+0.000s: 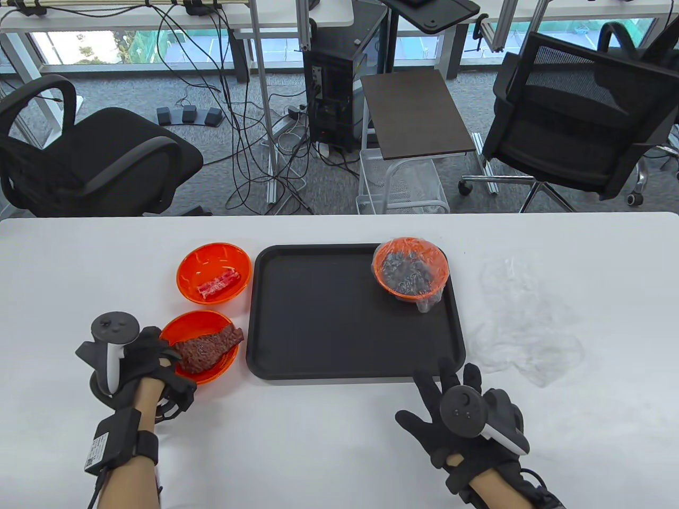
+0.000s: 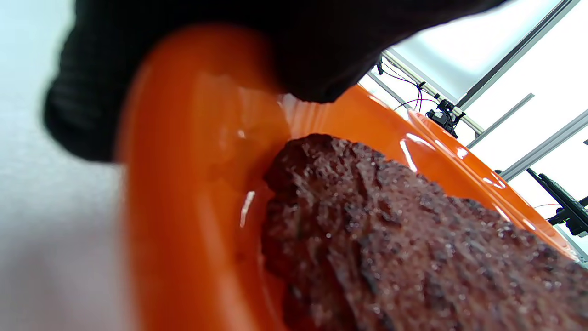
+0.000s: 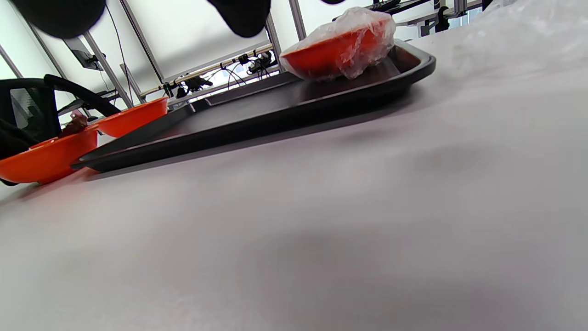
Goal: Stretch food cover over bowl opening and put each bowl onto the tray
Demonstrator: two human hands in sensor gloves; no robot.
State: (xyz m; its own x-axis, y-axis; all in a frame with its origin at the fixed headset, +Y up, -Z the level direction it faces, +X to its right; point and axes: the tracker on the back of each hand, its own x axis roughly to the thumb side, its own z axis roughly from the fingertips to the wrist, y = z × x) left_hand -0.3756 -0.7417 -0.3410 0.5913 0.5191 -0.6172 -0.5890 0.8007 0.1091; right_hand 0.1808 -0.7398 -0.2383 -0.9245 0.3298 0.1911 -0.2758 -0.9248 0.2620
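Left hand [image 1: 146, 355] is curling its fingers [image 2: 298, 69] in a grip, while right hand [image 1: 451, 400] is hovering with fingers spread straight and relaxed.

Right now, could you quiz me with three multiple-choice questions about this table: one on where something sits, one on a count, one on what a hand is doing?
1. Where is the covered bowl?
A. on the white table, left of the tray
B. in the tray's far right corner
C. in the right hand

2. How many orange bowls have no cover?
A. one
B. two
C. three

3. What is the left hand doing?
A. gripping the meat bowl's rim
B. lying flat on the tray
C. lifting loose covers

Answers: 1 B, it stands on the black tray. 2 B, the meat bowl and the bowl behind it. 3 A, gloved fingers curl over the rim.
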